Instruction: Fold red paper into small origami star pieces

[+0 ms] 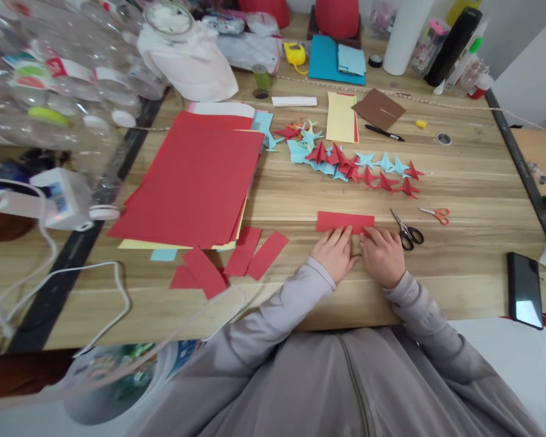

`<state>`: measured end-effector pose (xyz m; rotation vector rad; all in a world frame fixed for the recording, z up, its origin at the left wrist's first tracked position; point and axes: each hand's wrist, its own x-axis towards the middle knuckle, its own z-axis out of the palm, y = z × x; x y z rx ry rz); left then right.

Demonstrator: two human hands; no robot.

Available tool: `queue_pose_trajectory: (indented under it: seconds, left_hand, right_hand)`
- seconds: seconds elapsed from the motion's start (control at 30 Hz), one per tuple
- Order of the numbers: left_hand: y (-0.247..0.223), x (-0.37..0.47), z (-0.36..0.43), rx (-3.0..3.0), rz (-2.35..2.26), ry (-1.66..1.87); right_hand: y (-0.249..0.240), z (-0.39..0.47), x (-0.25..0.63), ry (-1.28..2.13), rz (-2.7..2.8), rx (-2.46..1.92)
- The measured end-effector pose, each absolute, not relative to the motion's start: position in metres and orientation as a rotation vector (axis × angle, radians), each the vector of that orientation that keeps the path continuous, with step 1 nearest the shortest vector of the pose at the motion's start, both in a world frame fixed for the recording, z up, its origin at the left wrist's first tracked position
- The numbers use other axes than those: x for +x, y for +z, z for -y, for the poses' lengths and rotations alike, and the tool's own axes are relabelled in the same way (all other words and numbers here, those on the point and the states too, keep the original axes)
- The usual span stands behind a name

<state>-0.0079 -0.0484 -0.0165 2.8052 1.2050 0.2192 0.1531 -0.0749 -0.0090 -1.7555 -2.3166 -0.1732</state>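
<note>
A red paper strip lies flat on the table in front of me, its long side running left to right. My left hand rests on its lower edge, fingers stretched out over the paper and thumb pointing right. At the strip's lower right corner, my right hand has its fingers bent and pressed together on the paper. Black-handled scissors lie just right of my right hand, with small orange scissors beyond them. Several cut red paper pieces lie to the left.
A stack of large red sheets covers the left side. Folded red and blue paper cranes sit behind the strip. A black pen, brown paper and yellow paper lie farther back. A phone is at the right edge.
</note>
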Motion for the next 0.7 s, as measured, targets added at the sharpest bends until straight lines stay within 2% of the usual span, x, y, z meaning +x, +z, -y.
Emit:
queue_pose_trajectory:
  seconds: [0.43,0.63,0.7]
  left_hand:
    - [-0.021,-0.072,0.036,2.817,-1.374,0.37]
    - [-0.018,-0.064,0.023,2.853,-1.448,0.469]
    - [-0.019,-0.053,0.015,2.908,-1.335,0.498]
  right_hand:
    - [-0.016,0.074,0.161,-0.144,2.289,-1.724]
    - [-0.02,0.068,0.159,-0.095,2.241,-1.732]
    - [-0.02,0.066,0.158,-0.077,2.226,-1.731]
